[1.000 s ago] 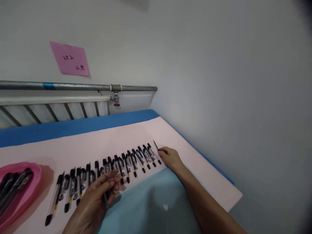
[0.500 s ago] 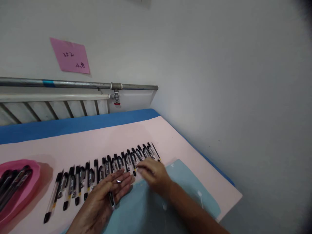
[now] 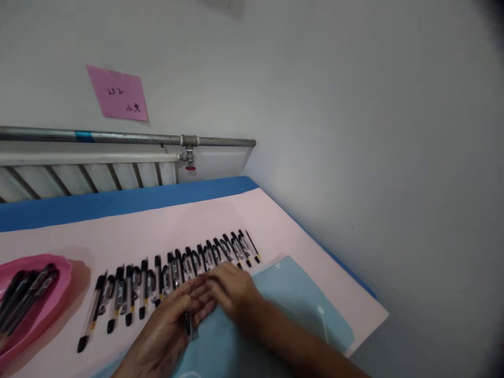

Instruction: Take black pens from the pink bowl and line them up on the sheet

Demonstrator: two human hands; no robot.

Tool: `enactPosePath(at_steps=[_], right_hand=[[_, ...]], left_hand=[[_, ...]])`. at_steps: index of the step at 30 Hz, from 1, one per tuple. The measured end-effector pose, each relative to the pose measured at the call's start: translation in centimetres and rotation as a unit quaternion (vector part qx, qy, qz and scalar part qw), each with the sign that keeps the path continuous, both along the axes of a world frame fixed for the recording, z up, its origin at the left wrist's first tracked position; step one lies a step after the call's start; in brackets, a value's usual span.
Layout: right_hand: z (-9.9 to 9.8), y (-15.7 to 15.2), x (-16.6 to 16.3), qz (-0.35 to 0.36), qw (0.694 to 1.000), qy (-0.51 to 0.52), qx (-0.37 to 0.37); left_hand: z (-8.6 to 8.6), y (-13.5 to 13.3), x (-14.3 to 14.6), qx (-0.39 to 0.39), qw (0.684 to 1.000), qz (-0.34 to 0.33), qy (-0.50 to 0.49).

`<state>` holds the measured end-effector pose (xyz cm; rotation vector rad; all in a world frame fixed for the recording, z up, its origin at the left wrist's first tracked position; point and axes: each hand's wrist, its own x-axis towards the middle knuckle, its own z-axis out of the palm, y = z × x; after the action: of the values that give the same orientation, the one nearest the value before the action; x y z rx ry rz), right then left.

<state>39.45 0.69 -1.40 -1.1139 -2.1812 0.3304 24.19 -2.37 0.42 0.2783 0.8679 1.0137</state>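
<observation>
My left hand (image 3: 169, 320) is palm up, its thumb pressed over a black pen part with a clear end (image 3: 187, 323) that sticks out below the palm. Bent over its fingertips is my right hand (image 3: 234, 291), fingers closed together against the left fingers. Whatever the right fingertips pinch is hidden. Just beyond both hands runs a row of disassembled pens, clear barrels with black ends (image 3: 144, 289), with short black-and-clear pen parts (image 3: 121, 294) lying between them. A thin black refill (image 3: 252, 245) lies at the row's right end.
A pink dish (image 3: 59, 294) with several dark pens (image 3: 33, 296) stands at left. Under my hands lies a light blue mat (image 3: 299, 294) on the pink tabletop (image 3: 129, 231). Behind are a pipe with a red-handled valve (image 3: 190, 157), a radiator (image 3: 98, 176) and walls.
My right hand has moved left from the pen row onto the left fingertips. The small silver piece on the left fingers is now covered. The view has shifted slightly.
</observation>
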Motion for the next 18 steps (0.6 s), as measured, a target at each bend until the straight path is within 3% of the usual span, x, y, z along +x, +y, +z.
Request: enactPosePath(at_steps=[3,6,10,18], right_hand=[[-0.2,2.7,3.6,-0.184,0.98,0.06,-0.05],[-0.4,5.1,7.6,-0.31,0.946,0.005,-0.092],[-0.9,6.1,10.1,-0.335,0.933,-0.034,-0.126],[-1.0,5.9,9.4,-0.288,0.947,-0.051,-0.132]], left_hand=[[0.0,0.2,-0.3,-0.007,1.0,-0.007,0.01],[-0.3,0.4,-0.7,-0.007,1.0,0.009,0.023],[-0.5,0.6,-0.8,-0.001,1.0,0.013,0.028],[-0.2,0.5,-0.8,-0.005,0.999,0.016,0.047]])
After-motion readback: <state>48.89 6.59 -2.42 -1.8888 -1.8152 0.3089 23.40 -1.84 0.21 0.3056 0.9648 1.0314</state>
